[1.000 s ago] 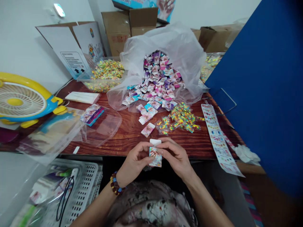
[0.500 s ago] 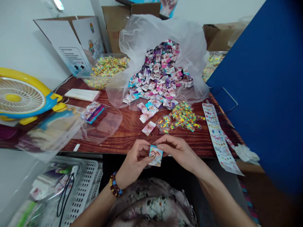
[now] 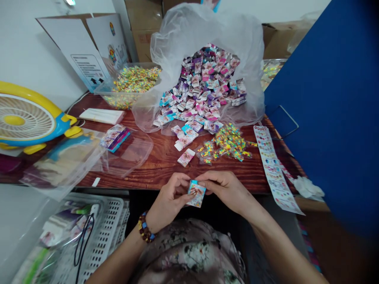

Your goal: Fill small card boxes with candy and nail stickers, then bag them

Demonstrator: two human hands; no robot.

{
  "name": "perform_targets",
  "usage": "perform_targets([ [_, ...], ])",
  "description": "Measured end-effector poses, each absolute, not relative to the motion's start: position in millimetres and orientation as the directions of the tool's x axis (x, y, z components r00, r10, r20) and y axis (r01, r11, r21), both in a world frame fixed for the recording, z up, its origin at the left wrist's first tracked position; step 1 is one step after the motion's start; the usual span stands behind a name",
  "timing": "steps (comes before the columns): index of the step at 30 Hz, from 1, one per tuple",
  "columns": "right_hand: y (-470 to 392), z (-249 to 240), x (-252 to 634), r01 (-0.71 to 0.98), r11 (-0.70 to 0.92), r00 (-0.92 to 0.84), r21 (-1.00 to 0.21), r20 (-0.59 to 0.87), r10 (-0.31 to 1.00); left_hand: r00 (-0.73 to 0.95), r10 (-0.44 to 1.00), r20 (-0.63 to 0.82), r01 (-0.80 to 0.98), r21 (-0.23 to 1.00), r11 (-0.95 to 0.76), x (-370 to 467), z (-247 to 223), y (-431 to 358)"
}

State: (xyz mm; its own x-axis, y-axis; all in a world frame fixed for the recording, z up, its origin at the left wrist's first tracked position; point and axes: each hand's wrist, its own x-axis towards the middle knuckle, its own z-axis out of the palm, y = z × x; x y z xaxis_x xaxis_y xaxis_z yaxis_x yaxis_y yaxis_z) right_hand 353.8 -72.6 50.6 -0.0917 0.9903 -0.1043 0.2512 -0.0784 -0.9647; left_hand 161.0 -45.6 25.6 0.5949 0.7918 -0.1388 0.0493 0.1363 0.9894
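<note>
Between my two hands is a small printed box (image 3: 196,195) with a light-blue top edge, held just off the table's front edge. My left hand (image 3: 172,193) grips its left side, thumb across the front. At the upper right corner, my right hand (image 3: 225,189) pinches the box near its top; some of its fingers are hidden behind. Beyond my hands lies a single small box (image 3: 186,157) on the table. To its right is a pile of little clear packets (image 3: 227,142) with yellow, green and orange pieces. A heap of similar small boxes (image 3: 201,86) spills from a large clear plastic bag (image 3: 248,43).
A clear tub (image 3: 103,94) of colourful packets stands behind left, beside a white carton (image 3: 89,47). A yellow and blue fan (image 3: 26,114) sits far left. Stacked boxes (image 3: 115,137) lie near plastic bags. A sticker strip (image 3: 271,165) hangs over the right edge by a blue panel (image 3: 328,98).
The view has shifted slightly. Both hands keep hold of the small box, which is tilted a little more now.
</note>
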Motion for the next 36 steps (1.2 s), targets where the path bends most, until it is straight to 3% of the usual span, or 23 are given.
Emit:
perform_targets([
  [5,-75.4,51.9,354.8,0.405,0.119,-0.170,-0.906,0.054,0.984,0.574,0.808,-0.136,-0.009,0.985,0.172,162.6,20.0,-45.9],
  [9,-83.6,44.9,349.3,0.427,0.150,-0.066,-0.892,0.135,0.989,0.545,0.826,-0.144,-0.036,0.980,0.195,166.0,20.7,-45.9],
  [12,-89.6,36.8,345.9,0.399,0.111,0.028,-0.910,0.133,0.991,0.570,0.800,-0.188,-0.058,0.962,0.267,167.4,19.6,-46.6],
  [19,-91.9,30.6,348.4,0.286,0.149,0.043,-0.947,0.168,0.985,0.609,0.751,-0.255,-0.080,0.922,0.379,167.9,18.0,-47.5],
  [25,-94.1,27.4,351.2,0.155,0.042,0.009,-0.987,0.044,0.999,0.641,0.717,-0.272,-0.023,0.928,0.373,166.5,16.7,-47.9],
  [28,-94.5,22.0,351.7,0.132,-0.062,-0.012,-0.989,-0.064,0.998,0.657,0.708,-0.261,0.054,0.952,0.301,164.1,12.6,-44.5],
  [31,-93.5,15.4,342.1,0.122,-0.144,0.076,-0.982,-0.135,0.988,0.619,0.761,-0.194,0.183,0.978,0.100,166.2,8.8,-42.5],
  [34,-91.7,10.8,326.8,0.109,-0.129,0.224,-0.986,-0.102,0.969,0.545,0.837,-0.047,0.357,0.916,-0.181,173.1,4.9,-44.0],
  [36,-90.6,8.8,327.0,0.197,-0.073,0.215,-0.978,-0.030,0.976,0.526,0.849,0.056,0.448,0.830,-0.332,174.7,1.9,-42.0],
])
